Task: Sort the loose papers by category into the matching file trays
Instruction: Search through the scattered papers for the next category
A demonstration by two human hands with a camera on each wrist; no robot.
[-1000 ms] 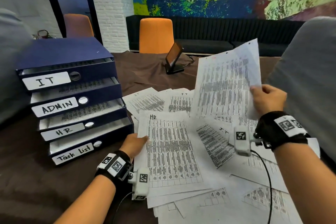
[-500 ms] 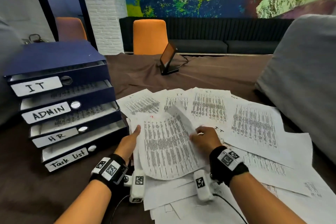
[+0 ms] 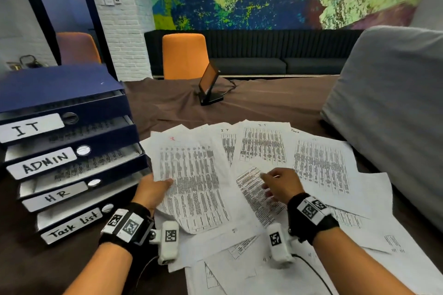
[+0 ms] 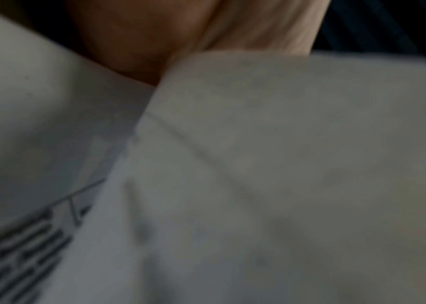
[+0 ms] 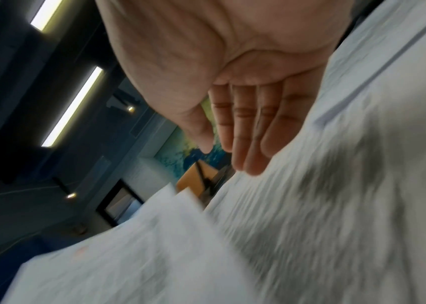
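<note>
A printed sheet with a red mark at its top (image 3: 191, 179) is lifted off the pile, and my left hand (image 3: 153, 187) pinches its left edge, thumb on top. In the left wrist view that sheet (image 4: 284, 164) fills the frame below my palm. My right hand (image 3: 280, 184) hovers just over the loose papers (image 3: 321, 170) with straight fingers (image 5: 248, 131), holding nothing. To the left stands the blue stack of file trays (image 3: 72, 151), labelled from top to bottom IT, ADMIN, HR and Task list. The loose papers spread across the brown table, some headed IT.
A small black stand with a tilted screen (image 3: 209, 84) sits on the brown tablecloth behind the papers. A grey padded chair back (image 3: 395, 115) rises at the right edge. Orange chairs (image 3: 184, 55) and a dark sofa line the far wall.
My right hand laid its raised sheet onto the pile, then let go of the sheet near the left hand and drew right. The left hand now holds that red-marked sheet alone, lifted.
</note>
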